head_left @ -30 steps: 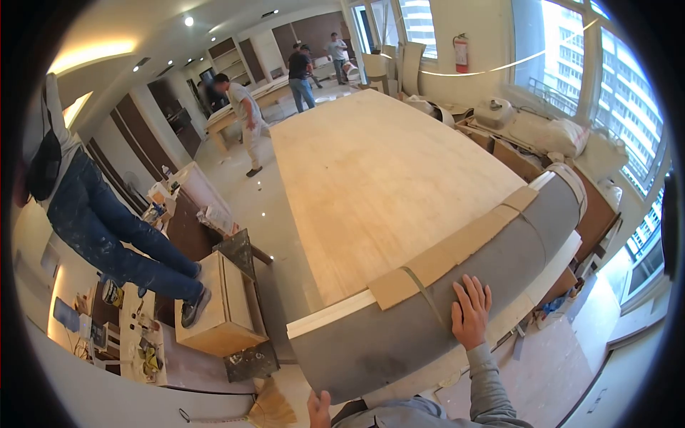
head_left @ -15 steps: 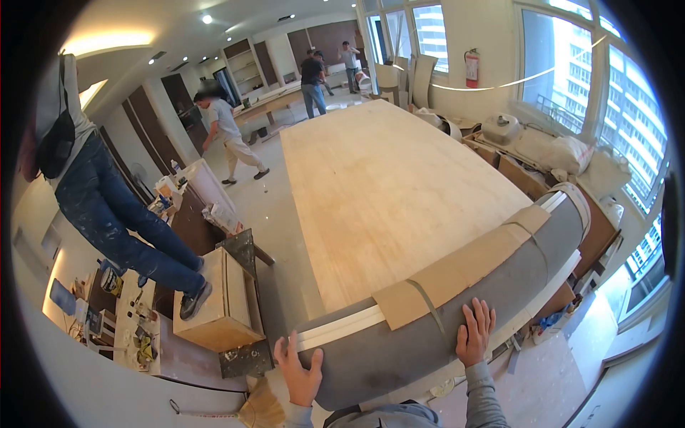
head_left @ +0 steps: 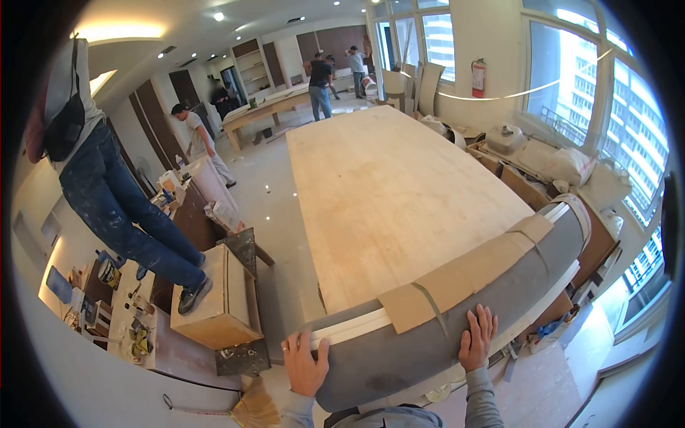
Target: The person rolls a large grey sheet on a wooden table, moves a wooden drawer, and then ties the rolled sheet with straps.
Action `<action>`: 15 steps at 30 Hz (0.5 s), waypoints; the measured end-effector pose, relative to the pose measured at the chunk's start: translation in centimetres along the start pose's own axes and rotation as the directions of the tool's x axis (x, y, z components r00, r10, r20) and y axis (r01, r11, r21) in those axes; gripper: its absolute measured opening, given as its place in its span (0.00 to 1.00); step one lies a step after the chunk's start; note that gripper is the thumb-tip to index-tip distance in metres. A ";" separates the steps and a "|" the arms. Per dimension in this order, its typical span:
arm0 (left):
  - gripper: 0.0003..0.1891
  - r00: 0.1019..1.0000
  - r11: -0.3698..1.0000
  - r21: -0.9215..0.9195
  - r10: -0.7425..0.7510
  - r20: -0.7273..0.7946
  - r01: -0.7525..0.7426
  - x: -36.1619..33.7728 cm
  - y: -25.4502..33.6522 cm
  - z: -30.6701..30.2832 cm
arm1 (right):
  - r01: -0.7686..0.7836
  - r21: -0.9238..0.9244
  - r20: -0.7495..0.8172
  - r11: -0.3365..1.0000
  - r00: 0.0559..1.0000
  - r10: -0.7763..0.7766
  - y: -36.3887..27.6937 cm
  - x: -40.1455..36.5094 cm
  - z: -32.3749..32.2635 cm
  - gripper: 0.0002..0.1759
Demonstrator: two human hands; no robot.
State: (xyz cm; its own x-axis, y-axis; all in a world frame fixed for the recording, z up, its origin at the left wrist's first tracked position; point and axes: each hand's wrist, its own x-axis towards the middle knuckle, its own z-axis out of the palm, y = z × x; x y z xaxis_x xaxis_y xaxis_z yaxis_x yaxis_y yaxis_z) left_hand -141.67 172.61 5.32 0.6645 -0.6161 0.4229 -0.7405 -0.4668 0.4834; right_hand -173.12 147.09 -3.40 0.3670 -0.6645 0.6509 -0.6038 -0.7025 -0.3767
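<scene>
A long grey roll (head_left: 399,364), wrapped with brown cardboard (head_left: 464,272) and bands, lies across the near end of a large plywood sheet (head_left: 399,192). White strips (head_left: 353,327) run along its far side. At the roll's left end is my left hand (head_left: 305,362), its palm against the end and its fingers apart over the edge near the strips. My right hand (head_left: 478,339) lies on the roll's near side, right of the middle, with fingers spread.
A person in jeans (head_left: 121,192) stands on a wooden box (head_left: 214,307) at left. Other people are farther back near a long wooden table (head_left: 250,121). A broom (head_left: 255,408) lies low left. Cardboard boxes and sacks (head_left: 571,165) line the window side.
My left hand has shifted slightly right with its fingers nearer the roll's edge. The roll appears slightly lower and to the right. The person in light clothes has walked left, toward the cluttered counter.
</scene>
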 end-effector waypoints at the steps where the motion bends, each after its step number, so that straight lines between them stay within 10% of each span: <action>1: 0.24 1.000 1.000 0.019 0.000 0.002 0.000 0.0 -0.1 0.1 | 0.000 0.002 -0.002 1.000 1.000 0.000 0.0 -0.1 0.0 0.25; 15: 0.23 0.999 1.000 -0.009 -0.010 -0.042 0.009 -1.1 0.4 0.3 | 0.025 0.072 -0.081 0.997 0.997 -0.019 -3.1 8.4 -4.3 0.11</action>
State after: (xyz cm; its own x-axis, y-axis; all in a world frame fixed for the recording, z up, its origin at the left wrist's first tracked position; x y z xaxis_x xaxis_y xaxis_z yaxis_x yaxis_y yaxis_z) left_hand -142.73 172.91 4.76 0.6753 -0.5846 0.4496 -0.7333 -0.4669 0.4942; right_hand -171.24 144.77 6.11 0.3199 -0.6283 0.7092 -0.5420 -0.7353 -0.4069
